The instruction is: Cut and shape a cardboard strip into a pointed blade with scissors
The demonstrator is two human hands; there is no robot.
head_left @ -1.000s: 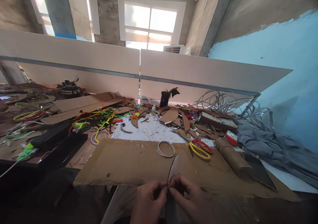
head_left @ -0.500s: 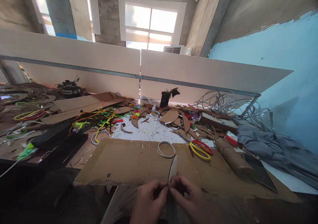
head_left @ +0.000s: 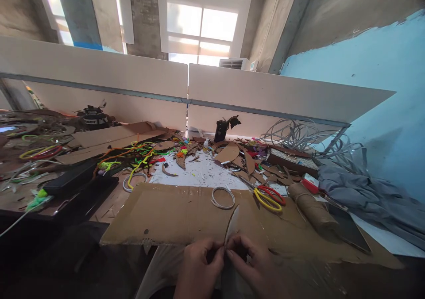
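Both hands are close together at the near edge of a large cardboard sheet (head_left: 172, 215). Between them stands a narrow, pointed piece of cardboard (head_left: 233, 223), pale on its right face with a brown edge on the left. My left hand (head_left: 203, 263) pinches its lower end between thumb and fingers. From the other side, my right hand (head_left: 249, 260) pinches the same piece, thumb tip near the left thumb. Fingers cover the bottom of the piece. Just beyond the tip lies a coil of pale wire (head_left: 223, 198) on the sheet.
Scissors with red and yellow handles (head_left: 268, 200) lie right of the coil. Farther right are a roll of brown twine (head_left: 312, 208), a dark flat panel (head_left: 348, 228) and grey cloth (head_left: 355, 195). Cardboard scraps (head_left: 232, 155) and pipe cleaners (head_left: 142, 153) litter the back. White partitions (head_left: 282, 89) stand behind.
The pointed cardboard piece leans slightly more to the right at its tip. Both hands keep their pinch in nearly the same place, and the view has shifted a little.
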